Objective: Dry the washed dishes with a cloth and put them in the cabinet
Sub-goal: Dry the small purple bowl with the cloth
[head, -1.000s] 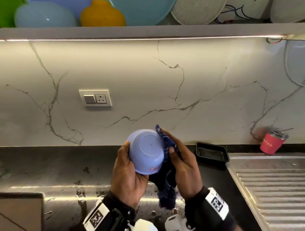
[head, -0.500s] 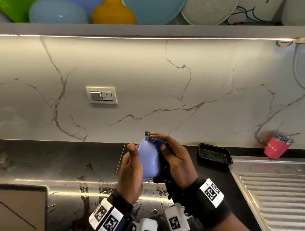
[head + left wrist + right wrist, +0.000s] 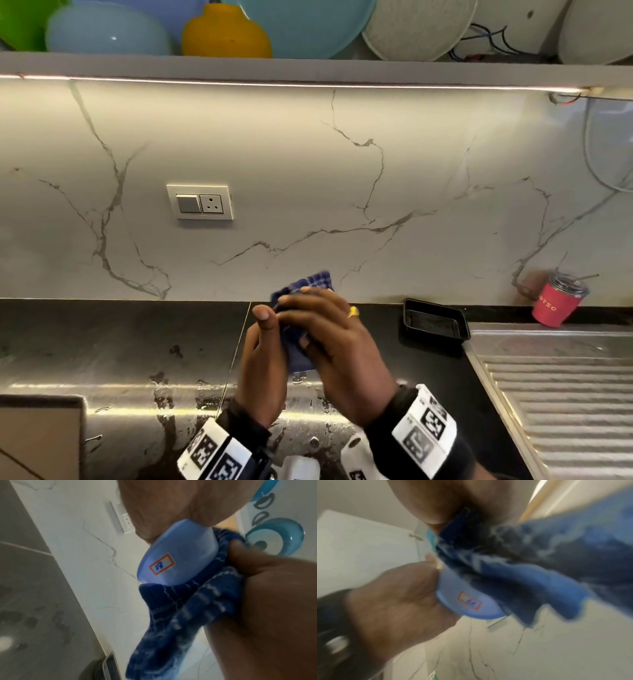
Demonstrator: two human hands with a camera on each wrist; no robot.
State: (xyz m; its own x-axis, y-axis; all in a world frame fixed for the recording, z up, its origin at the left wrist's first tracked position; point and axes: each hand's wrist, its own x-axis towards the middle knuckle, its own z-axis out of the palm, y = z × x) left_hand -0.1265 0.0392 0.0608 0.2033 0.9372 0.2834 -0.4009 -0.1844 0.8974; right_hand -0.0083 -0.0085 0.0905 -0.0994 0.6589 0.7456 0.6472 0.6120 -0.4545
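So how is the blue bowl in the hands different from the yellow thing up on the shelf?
The blue bowl is held in the air, tipped sideways against a cloth; the yellow dish rests on the shelf. The bowl carries a sticker; the yellow dish shows none. Both look plain and smooth.

The setting was a domestic kitchen. A black polished stone countertop [image 3: 102, 342] ran beneath a white marble-veined backsplash [image 3: 308, 171], on which a white switch-and-socket plate [image 3: 200, 202] was mounted. A ribbed stainless-steel sink drainboard [image 3: 565, 394] adjoined the counter at the right. Above, a grey shelf [image 3: 308, 70] with an under-mounted light strip carried stacked crockery: a pale blue bowl [image 3: 106, 31], a yellow rounded vessel [image 3: 226, 34] and white speckled plates [image 3: 418, 27]. A black rectangular tray [image 3: 435, 323] and a red lidded tumbler [image 3: 556, 301] stood at the wall.
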